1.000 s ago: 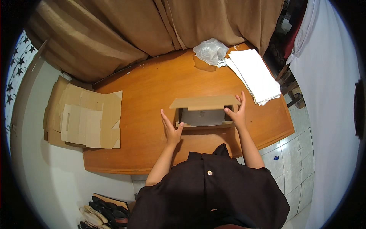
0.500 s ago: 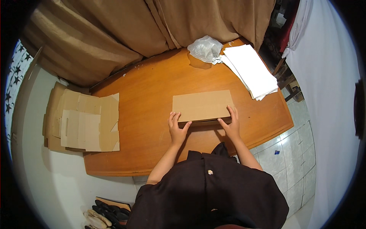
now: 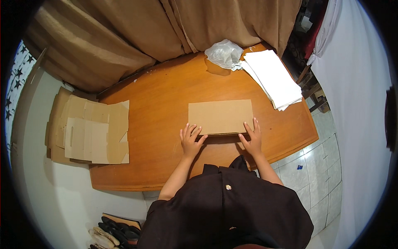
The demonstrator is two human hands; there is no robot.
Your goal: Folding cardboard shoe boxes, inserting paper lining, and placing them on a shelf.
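Observation:
A plain brown cardboard box (image 3: 220, 116) lies on the wooden table in front of me, its long near edge facing my body. At its near left corner is my left hand (image 3: 191, 140), fingers spread and fingertips at the box's edge. My right hand (image 3: 252, 137) is at the near right corner, its fingers also apart, with the thumb by the front edge. Neither hand is wrapped round the box. Whether the fingertips press on it or only rest there I cannot tell.
Flattened cardboard pieces (image 3: 97, 135) are stacked at the table's left end. At the back right lie a clear plastic bag (image 3: 224, 54) and a pile of white paper sheets (image 3: 274, 79). Brown curtains (image 3: 116, 37) hang behind the table (image 3: 161, 112). Shoes (image 3: 118, 232) are on the floor, lower left.
The fingers of both hands have loosened and spread from the box's near corners. The box's near edge now sits lower, nearly flat to the table.

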